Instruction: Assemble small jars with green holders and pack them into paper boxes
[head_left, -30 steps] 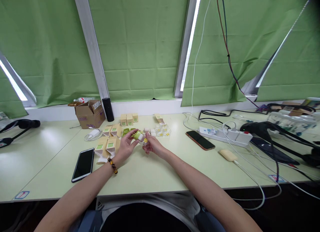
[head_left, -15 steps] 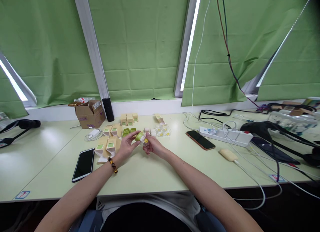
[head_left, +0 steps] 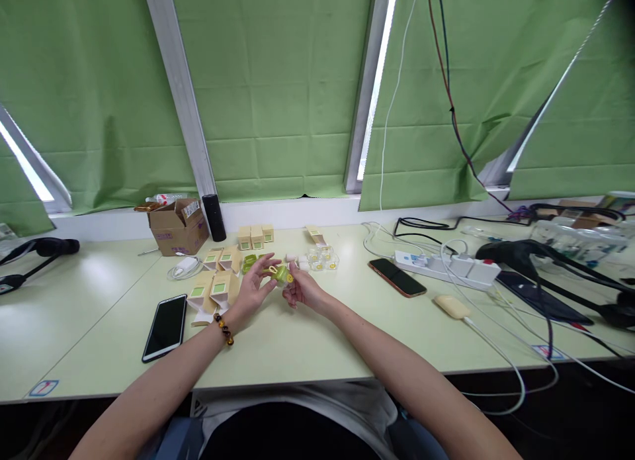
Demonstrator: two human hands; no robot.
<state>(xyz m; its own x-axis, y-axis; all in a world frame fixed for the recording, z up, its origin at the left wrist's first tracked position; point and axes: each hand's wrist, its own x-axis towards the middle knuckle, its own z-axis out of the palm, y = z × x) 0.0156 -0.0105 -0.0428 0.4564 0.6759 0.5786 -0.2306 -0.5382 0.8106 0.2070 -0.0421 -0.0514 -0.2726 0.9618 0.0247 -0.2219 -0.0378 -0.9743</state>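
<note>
My left hand, a bead bracelet at its wrist, holds a small green case with a pale yellow loop. My right hand pinches a small clear piece with a yellow centre against the case's right side. Fingers partly cover where the two meet. Just behind my left hand lie several more green cases. Clear pieces with yellow centres stand in a cluster behind my right hand, next to small pale pink-white pieces.
Several opened small cartons lie left of my hands, near a phone. Further back are closed cartons, a cardboard box and a black cylinder. Rightward lie another phone, a power strip and loose cables.
The green case has turned and dropped slightly between my hands. A white part that showed between it and the yellow-centred piece is no longer visible. My hands have barely moved.
</note>
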